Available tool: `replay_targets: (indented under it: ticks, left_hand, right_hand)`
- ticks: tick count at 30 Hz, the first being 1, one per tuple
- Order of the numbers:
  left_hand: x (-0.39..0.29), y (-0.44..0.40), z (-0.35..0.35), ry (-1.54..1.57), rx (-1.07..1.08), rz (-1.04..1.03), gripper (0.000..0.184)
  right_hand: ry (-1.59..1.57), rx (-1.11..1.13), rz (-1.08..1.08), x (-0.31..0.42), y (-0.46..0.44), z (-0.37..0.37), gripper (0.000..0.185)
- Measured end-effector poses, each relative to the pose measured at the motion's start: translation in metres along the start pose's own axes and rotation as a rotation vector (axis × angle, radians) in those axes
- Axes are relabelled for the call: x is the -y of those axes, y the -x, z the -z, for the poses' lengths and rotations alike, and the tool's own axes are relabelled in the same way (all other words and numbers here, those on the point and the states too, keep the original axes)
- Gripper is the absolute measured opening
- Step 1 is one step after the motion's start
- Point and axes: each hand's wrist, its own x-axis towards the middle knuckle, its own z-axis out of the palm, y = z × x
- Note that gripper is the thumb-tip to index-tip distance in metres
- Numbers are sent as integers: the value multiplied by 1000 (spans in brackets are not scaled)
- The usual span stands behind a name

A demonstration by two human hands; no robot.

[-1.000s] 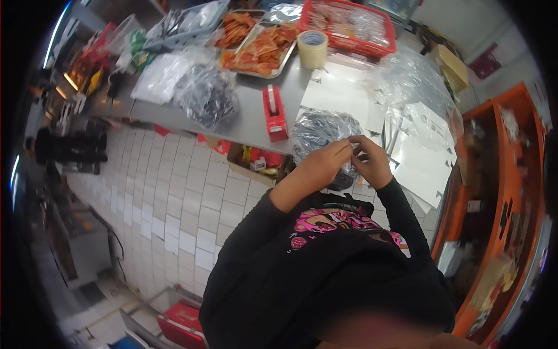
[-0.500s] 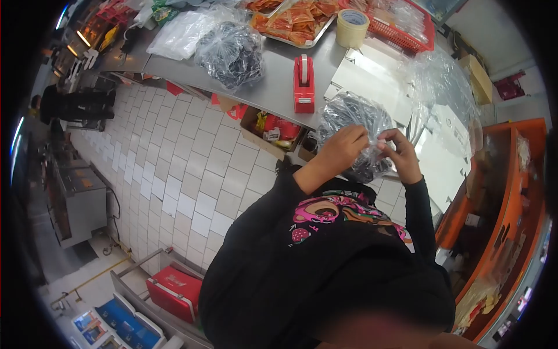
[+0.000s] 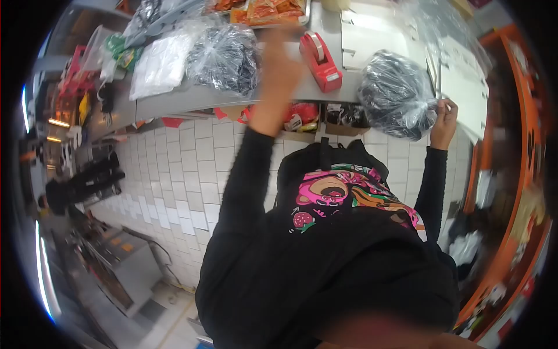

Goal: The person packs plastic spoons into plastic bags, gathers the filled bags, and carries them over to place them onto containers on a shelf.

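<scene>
My right hand (image 3: 444, 119) pinches the gathered neck of a clear plastic bag (image 3: 395, 93) filled with something dark. The bag sits at the near edge of the metal table, bulging left of my fingers. My left hand (image 3: 283, 61) is stretched out over the table, smeared by motion, so its fingers cannot be made out. It is between a second clear bag of dark contents (image 3: 224, 58) and a red tape dispenser (image 3: 322, 63) holding a roll of tape.
Orange-red packets (image 3: 273, 11) lie in a tray at the back. White plastic sheets (image 3: 163, 65) are at the left, flat white cartons (image 3: 459, 75) at the right. Orange shelving (image 3: 517, 139) stands on my right. Another person in dark clothes (image 3: 81, 183) is far left.
My left hand has left the bag's neck and swung left and forward past the tape dispenser. My right hand keeps the neck, now further right. The camera view has shifted.
</scene>
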Motion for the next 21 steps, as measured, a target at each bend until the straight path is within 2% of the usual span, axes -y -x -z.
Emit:
replay_targets:
  ticks: [1,3,4,5,6,7,8,10,12,14,16,17,18,19,20,21]
  left_hand:
    - [27,-15,30,-241,-180,-89,57]
    - [89,-29,83,-603,-214,-227,71]
    - [107,-34,100,-763,-205,-287,75]
    - [133,-33,109,-738,-186,-300,75]
    - [163,-26,111,-531,-21,-148,72]
    - [182,-23,109,-325,147,-1,71]
    - [184,-26,108,-301,169,-24,71]
    - [177,-25,105,-658,115,-5,48]
    - [178,-25,101,-819,153,-19,27]
    - [168,-23,98,-832,171,60,19]
    - [170,-23,102,-527,-65,23,20]
    - [133,-20,109,-462,-53,67,23]
    - [120,-14,113,-448,-150,-227,29]
    - [79,-7,117,-405,-168,-162,33]
    - [46,1,120,-426,-174,-247,37]
    - [1,14,120,-308,-182,-177,41]
  right_hand:
    - [7,-34,-42,8,16,5,21]
    - [27,-86,-96,13,51,11,22]
    - [-15,-222,-187,11,70,14,23]
    - [-57,-363,-275,10,91,17,23]
    - [-149,-450,-301,13,112,18,21]
    - [-137,-485,-308,12,135,23,21]
    - [-170,-478,-363,9,159,29,21]
    - [-203,-486,-493,11,207,38,21]
    - [-173,-506,-529,6,255,48,22]
    - [-136,-584,-607,-13,307,63,20]
    - [-162,-668,-648,-33,363,79,19]
    - [-179,-709,-698,-33,391,88,18]
    - [-231,-752,-746,-21,415,93,16]
    - [-230,-820,-741,-17,439,98,16]
    - [-207,-833,-767,-14,464,101,16]
    - [-181,-855,-794,-7,493,105,16]
